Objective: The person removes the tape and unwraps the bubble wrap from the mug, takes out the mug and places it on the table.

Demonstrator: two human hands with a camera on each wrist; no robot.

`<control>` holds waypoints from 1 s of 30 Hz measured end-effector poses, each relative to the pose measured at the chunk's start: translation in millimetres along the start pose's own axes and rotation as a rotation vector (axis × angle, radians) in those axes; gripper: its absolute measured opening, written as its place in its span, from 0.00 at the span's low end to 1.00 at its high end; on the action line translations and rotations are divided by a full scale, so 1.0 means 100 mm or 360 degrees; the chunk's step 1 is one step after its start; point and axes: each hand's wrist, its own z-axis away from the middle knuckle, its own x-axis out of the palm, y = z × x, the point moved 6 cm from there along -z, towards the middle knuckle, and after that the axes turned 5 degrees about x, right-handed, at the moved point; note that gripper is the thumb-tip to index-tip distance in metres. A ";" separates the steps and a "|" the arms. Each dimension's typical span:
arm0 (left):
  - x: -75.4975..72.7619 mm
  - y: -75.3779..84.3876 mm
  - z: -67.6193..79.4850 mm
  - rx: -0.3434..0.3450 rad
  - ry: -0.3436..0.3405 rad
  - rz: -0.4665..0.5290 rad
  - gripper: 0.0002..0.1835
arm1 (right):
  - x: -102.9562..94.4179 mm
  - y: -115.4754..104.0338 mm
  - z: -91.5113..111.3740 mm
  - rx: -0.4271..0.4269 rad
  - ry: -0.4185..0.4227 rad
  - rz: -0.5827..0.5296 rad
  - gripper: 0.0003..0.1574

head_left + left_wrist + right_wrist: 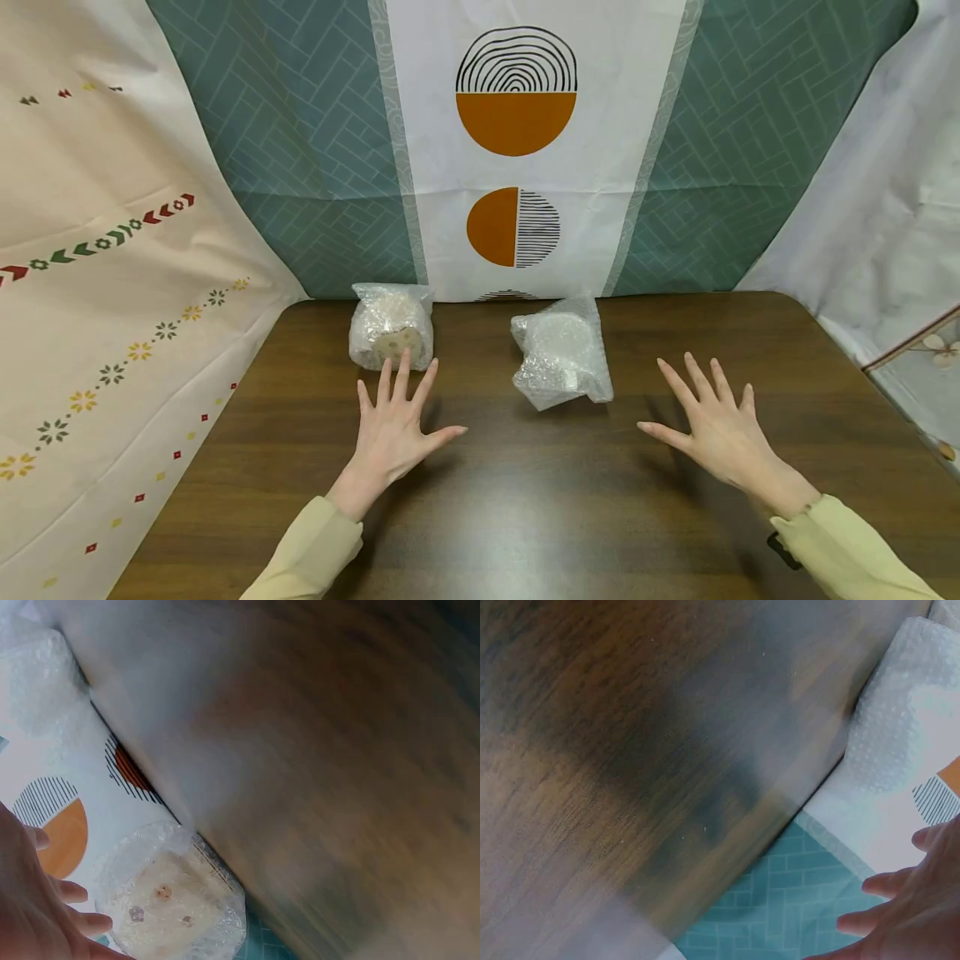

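The left bundle [390,315] faces this way, pattern-first — long axis unclear.

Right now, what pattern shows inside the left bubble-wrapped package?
Bubble-wrapped package: darker spots on cream, clearest in the left wrist view.

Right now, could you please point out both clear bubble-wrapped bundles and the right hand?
Left clear bubble-wrapped bundle [390,325]: head view, middle of wrapping.
Right clear bubble-wrapped bundle [564,346]: head view, middle of wrapping.
Right hand [722,432]: head view, back of hand.
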 end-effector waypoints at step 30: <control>0.12 0.28 -0.46 -0.0007 -0.0017 0.0758 0.49 | 0.03 -0.09 -0.16 0.0146 -0.0144 -0.0641 0.50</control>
